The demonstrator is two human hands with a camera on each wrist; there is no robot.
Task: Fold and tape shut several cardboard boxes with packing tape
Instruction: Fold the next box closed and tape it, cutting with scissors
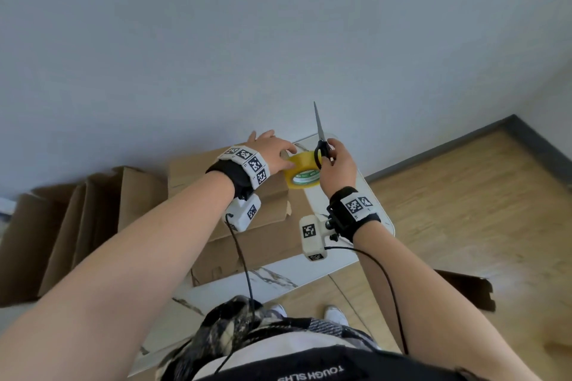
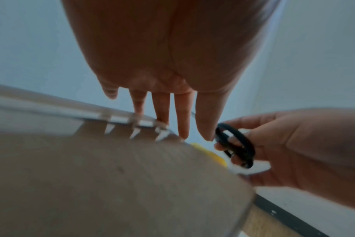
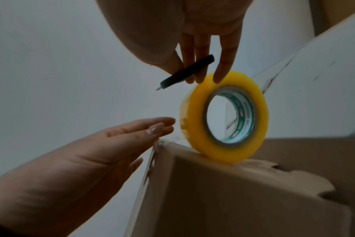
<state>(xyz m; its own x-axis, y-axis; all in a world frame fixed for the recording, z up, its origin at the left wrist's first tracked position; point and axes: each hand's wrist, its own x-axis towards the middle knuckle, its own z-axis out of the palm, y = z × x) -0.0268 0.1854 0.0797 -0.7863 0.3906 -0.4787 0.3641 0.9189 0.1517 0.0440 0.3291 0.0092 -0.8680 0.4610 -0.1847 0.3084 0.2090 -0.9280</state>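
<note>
A brown cardboard box (image 1: 247,226) lies on the white marble table (image 1: 278,283). A yellow packing tape roll (image 1: 303,175) stands on edge on the box's far right corner (image 3: 233,192). My left hand (image 1: 272,148) reaches over the box top with straight fingers (image 2: 182,121) that touch the far edge, where clear tape strips show. It sits just left of the roll (image 3: 195,115) with a small gap. My right hand (image 1: 337,164) grips the black handles of a pair of scissors (image 1: 320,133), blades pointing up. One of its fingertips (image 3: 219,78) rests on top of the roll.
Several flattened or open cardboard boxes (image 1: 77,226) lean at the left by the wall. Another cardboard piece (image 1: 464,288) lies on the wooden floor (image 1: 464,195) at the right. The table's right edge (image 1: 383,210) is close to my right wrist.
</note>
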